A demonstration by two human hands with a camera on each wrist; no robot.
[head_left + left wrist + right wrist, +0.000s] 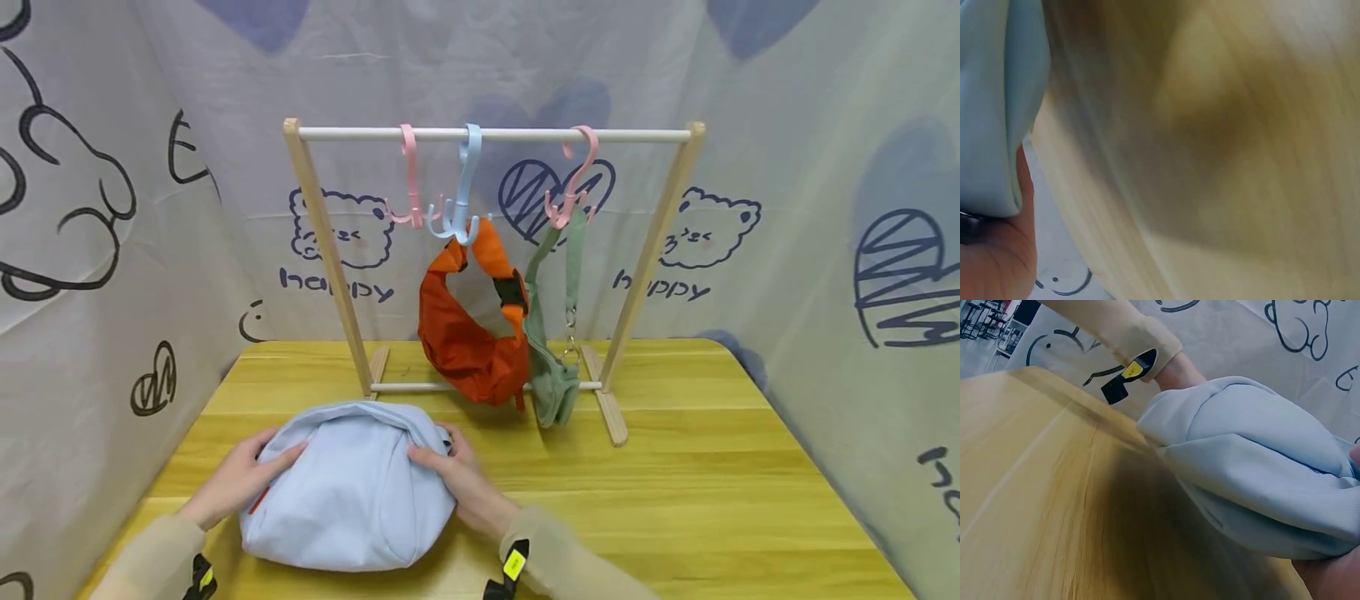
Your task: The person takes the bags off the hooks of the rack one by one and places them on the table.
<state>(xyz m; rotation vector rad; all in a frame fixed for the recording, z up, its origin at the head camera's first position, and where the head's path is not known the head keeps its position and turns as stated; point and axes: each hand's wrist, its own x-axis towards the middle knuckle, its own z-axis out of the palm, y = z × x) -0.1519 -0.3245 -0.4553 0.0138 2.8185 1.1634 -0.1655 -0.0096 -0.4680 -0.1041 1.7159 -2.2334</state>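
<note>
A pale blue fabric bag (352, 492), rounded with a small red tab at its left end, is held up just over the front left of the table. My left hand (243, 475) grips its left end, thumb on the near face and fingers behind. At the other end my right hand (465, 479) holds it the same way, its fingers mostly hidden. The left wrist view catches the bag's edge (991, 112) and part of the left hand (1000, 256). In the right wrist view the bag (1260, 469) shows its folded side, above the table's surface.
Behind stands a wooden rack (495, 134) with two pink hooks and a blue hook (462, 192). An orange-red waist bag (472, 350) hangs from the blue hook, a green bag (555, 383) from the right pink hook (573, 179). Printed cloth surrounds the wooden table (675, 500).
</note>
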